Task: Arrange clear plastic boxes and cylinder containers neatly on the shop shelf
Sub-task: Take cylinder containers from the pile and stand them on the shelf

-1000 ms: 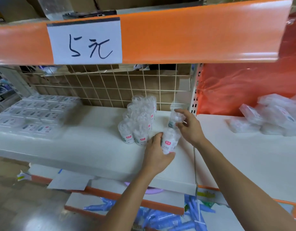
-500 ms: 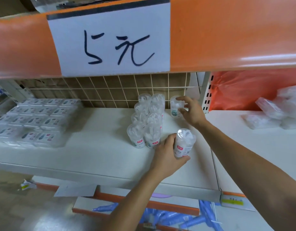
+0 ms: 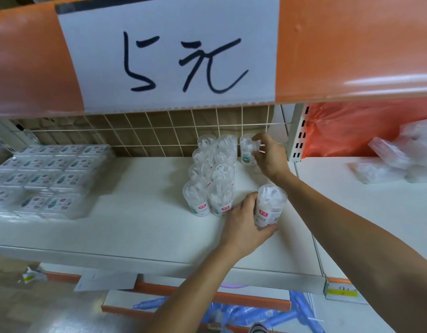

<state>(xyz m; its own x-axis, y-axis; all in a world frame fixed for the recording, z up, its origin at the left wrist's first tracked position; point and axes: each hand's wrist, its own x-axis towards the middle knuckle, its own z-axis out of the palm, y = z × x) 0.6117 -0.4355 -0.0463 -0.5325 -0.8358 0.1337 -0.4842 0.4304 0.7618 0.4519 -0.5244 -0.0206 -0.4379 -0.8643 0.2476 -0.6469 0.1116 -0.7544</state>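
Head view: clear plastic cylinders (image 3: 212, 179) upright on smooth white shelf (image 3: 135, 188).

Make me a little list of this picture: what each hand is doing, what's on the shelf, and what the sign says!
Left hand: grips the front cylinder container, just right of the group.
Right hand: holds the back cylinder container, near the wire grid.
Cylinder group: upright, in two columns.
Flat clear boxes: stacked in rows at the left of the shelf.
Sign: handwritten "5 元".
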